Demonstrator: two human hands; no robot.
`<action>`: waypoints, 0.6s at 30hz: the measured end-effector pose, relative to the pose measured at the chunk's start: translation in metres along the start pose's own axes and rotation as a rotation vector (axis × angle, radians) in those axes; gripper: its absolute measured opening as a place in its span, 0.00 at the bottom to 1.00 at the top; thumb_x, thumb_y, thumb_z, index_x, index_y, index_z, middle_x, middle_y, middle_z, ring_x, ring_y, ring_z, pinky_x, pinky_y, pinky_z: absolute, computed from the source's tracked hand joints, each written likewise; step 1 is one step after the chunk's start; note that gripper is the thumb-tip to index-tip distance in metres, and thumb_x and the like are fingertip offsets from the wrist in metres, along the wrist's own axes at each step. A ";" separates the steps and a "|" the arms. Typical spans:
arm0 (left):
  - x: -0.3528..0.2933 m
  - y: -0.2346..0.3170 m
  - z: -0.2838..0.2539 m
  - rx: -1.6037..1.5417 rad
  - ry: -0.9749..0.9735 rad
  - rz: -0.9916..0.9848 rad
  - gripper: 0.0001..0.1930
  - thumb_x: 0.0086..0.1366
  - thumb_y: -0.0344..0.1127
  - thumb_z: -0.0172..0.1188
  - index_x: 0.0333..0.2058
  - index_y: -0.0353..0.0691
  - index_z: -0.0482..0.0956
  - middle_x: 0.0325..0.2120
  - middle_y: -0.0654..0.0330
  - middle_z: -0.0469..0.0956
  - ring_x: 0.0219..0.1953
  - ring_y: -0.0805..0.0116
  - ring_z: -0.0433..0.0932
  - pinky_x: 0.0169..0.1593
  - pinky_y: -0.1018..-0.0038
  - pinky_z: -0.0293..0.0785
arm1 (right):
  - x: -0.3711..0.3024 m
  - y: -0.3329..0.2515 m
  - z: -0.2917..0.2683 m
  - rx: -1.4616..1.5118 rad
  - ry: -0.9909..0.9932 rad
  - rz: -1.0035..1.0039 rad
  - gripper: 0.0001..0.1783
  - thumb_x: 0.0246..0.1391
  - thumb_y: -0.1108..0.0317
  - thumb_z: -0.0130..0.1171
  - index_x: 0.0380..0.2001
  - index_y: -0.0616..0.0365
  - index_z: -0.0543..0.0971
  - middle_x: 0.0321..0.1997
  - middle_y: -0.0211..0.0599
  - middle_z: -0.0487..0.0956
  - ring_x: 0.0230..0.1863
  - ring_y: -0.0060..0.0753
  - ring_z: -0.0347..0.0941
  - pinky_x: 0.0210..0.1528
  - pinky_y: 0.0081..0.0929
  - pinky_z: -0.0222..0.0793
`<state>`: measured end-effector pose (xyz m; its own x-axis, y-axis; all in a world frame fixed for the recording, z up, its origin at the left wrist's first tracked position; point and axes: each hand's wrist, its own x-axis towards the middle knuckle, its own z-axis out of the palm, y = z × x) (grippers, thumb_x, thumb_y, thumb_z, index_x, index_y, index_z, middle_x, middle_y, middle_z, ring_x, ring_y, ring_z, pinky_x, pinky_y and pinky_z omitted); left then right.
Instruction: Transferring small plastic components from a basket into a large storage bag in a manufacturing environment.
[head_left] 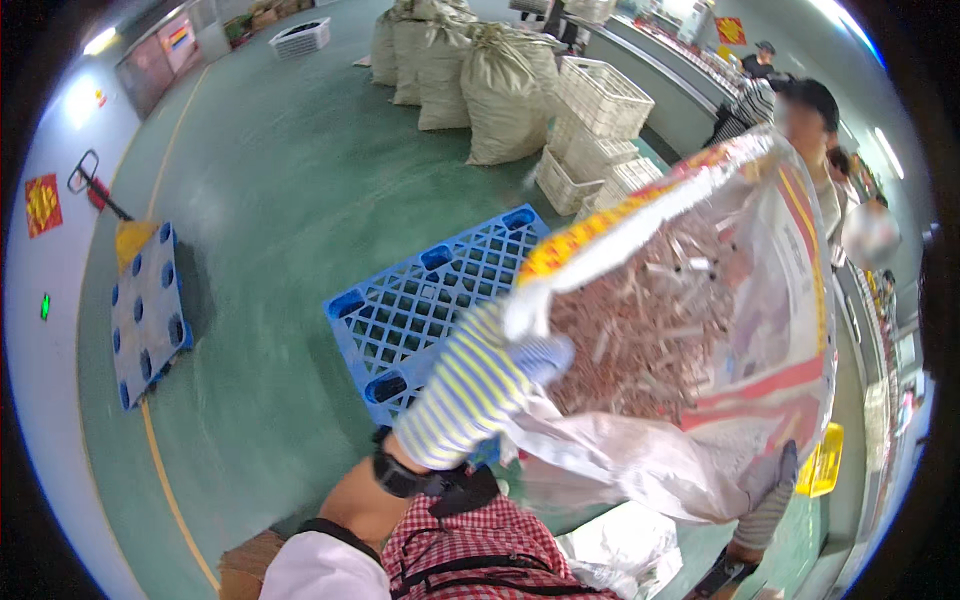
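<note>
A large white plastic sack (pixel 640 465) with red and yellow printing tilts toward me, its wide mouth open. Inside lies a heap of small clear and reddish-brown tube-like pieces (pixel 650 330), too blurred to name exactly. My left hand (pixel 485 375), in a striped white, blue and yellow glove, is closed on the sack's near left rim, thumb over the edge. Lower right, my right hand (pixel 768 510), also gloved, grips the outside of the sack near its bottom; its fingers are partly hidden.
A blue plastic pallet (pixel 430 290) lies on the green floor beyond my left hand. Full woven sacks (pixel 505 105) and stacked white crates (pixel 605 95) stand behind. A pallet jack (pixel 130 235) with another pallet is at left. Co-workers (pixel 810 110) are along benches at right, near a yellow basket (pixel 822 462).
</note>
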<state>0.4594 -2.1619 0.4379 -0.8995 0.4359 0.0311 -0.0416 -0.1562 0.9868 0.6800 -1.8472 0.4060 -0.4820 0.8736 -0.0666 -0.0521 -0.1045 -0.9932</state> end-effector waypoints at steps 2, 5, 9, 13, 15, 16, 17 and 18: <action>0.002 0.013 -0.015 0.167 0.083 0.040 0.10 0.51 0.30 0.56 0.34 0.34 0.74 0.20 0.68 0.71 0.22 0.81 0.67 0.26 0.79 0.64 | -0.004 0.015 0.017 0.011 -0.100 0.077 0.17 0.52 0.53 0.49 0.36 0.56 0.72 0.27 0.26 0.68 0.30 0.21 0.65 0.34 0.21 0.63; 0.004 0.030 -0.014 0.038 0.213 0.047 0.12 0.50 0.28 0.56 0.35 0.32 0.74 0.21 0.68 0.72 0.23 0.83 0.67 0.29 0.82 0.67 | -0.004 0.038 0.031 0.066 -0.226 0.310 0.14 0.52 0.54 0.50 0.33 0.52 0.73 0.24 0.23 0.67 0.26 0.18 0.63 0.30 0.19 0.62; 0.015 -0.028 -0.054 0.296 0.135 -0.143 0.15 0.49 0.29 0.59 0.38 0.33 0.74 0.31 0.64 0.74 0.33 0.76 0.69 0.39 0.77 0.67 | -0.007 0.115 0.076 0.181 -0.139 0.454 0.25 0.50 0.51 0.53 0.45 0.59 0.69 0.38 0.27 0.70 0.37 0.26 0.66 0.42 0.25 0.64; 0.033 -0.117 -0.112 -0.046 0.247 -0.253 0.12 0.55 0.35 0.59 0.36 0.35 0.75 0.28 0.67 0.75 0.29 0.81 0.69 0.31 0.80 0.67 | -0.003 0.189 0.102 0.165 -0.206 0.563 0.28 0.49 0.50 0.53 0.46 0.60 0.68 0.40 0.30 0.71 0.39 0.30 0.67 0.46 0.27 0.63; 0.043 -0.128 -0.133 0.045 0.249 -0.281 0.14 0.55 0.31 0.58 0.41 0.35 0.73 0.31 0.56 0.77 0.31 0.71 0.74 0.34 0.76 0.67 | -0.012 0.191 0.117 0.098 -0.170 0.584 0.27 0.50 0.52 0.52 0.47 0.61 0.67 0.37 0.32 0.71 0.37 0.29 0.67 0.43 0.26 0.64; 0.038 -0.139 -0.150 0.600 0.074 -0.229 0.22 0.53 0.32 0.59 0.47 0.36 0.69 0.38 0.49 0.74 0.39 0.61 0.74 0.43 0.67 0.68 | -0.013 0.192 0.117 0.055 -0.159 0.555 0.27 0.50 0.53 0.53 0.47 0.61 0.67 0.37 0.32 0.71 0.36 0.28 0.67 0.41 0.26 0.64; 0.042 -0.141 -0.150 0.634 -0.026 -0.156 0.26 0.51 0.30 0.57 0.51 0.38 0.65 0.39 0.46 0.73 0.41 0.53 0.73 0.48 0.59 0.65 | -0.018 0.191 0.118 0.009 -0.144 0.522 0.26 0.49 0.54 0.54 0.46 0.61 0.67 0.36 0.32 0.71 0.34 0.27 0.67 0.38 0.26 0.65; 0.044 -0.145 -0.153 0.599 -0.024 -0.096 0.27 0.51 0.30 0.57 0.52 0.38 0.64 0.38 0.46 0.73 0.40 0.50 0.73 0.47 0.59 0.66 | -0.023 0.192 0.123 0.009 -0.142 0.526 0.26 0.49 0.54 0.54 0.46 0.61 0.67 0.36 0.32 0.71 0.34 0.27 0.67 0.38 0.26 0.65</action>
<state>0.3591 -2.2552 0.2715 -0.8936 0.4439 -0.0660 0.1361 0.4082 0.9027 0.5732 -1.9461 0.2290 -0.5583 0.6299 -0.5400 0.2210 -0.5144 -0.8286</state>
